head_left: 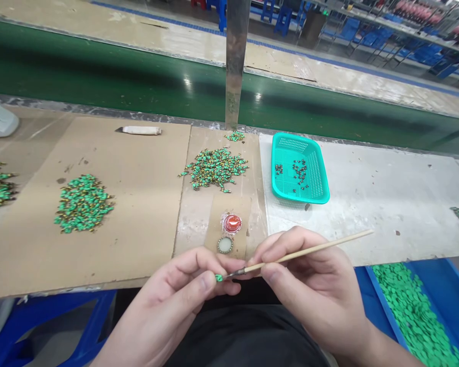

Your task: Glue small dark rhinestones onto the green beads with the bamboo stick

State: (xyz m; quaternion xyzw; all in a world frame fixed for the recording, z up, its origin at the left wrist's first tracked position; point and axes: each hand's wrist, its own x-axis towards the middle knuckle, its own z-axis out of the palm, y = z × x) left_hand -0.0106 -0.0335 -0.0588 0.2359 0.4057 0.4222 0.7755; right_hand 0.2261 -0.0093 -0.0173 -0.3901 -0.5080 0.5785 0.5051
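Left hand (181, 293): thumb and fingers pinched a tiny bright-green piece (219, 278) above the lap.
Right hand (317, 288): fingers gripped a slim pale-wood brush (309, 251) near its dark ferrule, tip at the piece.
Technique: a steady pinch and light, braced strokes probably suited it best.

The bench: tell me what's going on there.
A person is working on a small green piece, pinched in the left hand. The right hand holds a thin wooden-handled tool, its tip right at the piece; whether they touch is too fine to tell. Just beyond the hands sit a red disc and a pale disc, with a green pile farther back and a basket holding dark bits to its right.
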